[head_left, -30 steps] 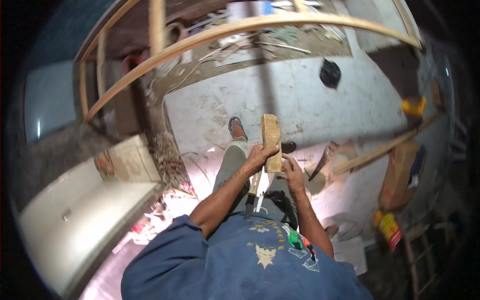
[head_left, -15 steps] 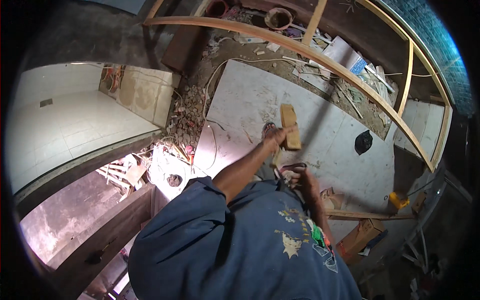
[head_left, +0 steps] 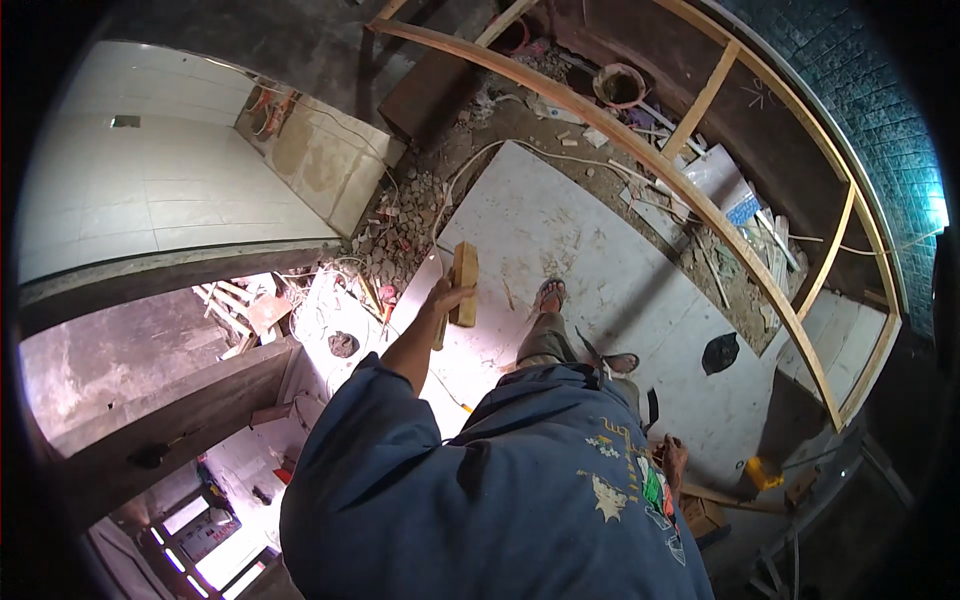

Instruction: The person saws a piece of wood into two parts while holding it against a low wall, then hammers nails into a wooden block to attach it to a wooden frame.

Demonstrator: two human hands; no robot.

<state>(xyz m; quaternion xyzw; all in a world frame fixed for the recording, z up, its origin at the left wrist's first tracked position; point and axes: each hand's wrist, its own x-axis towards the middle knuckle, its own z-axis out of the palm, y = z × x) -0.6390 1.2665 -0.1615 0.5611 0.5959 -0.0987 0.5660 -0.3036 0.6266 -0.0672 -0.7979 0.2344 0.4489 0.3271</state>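
In my left hand [head_left: 450,298] is a short, thick yellowish wooden block [head_left: 465,270], gripped at its side and held out over the pale floor sheet. A narrower strip of wood [head_left: 438,333] shows below the same hand; whether it is joined to the block cannot be seen. My right hand [head_left: 673,460] is low beside my shirt on the right, its fingers curled. What they hold, if anything, is too small to make out. My sandalled feet stand on the pale sheet [head_left: 540,200] between the two hands.
A timber frame [head_left: 660,165] arcs across the far and right side. Rubble [head_left: 400,225] and a cable border the sheet at left. A black plastic bag [head_left: 720,353] and a yellow tool [head_left: 764,473] lie at right. A bucket [head_left: 619,86] stands beyond the frame.
My left hand has swung left with the wooden block, away from my feet. My right hand has drawn back to the lower right, beside my shirt. The view has shifted too.
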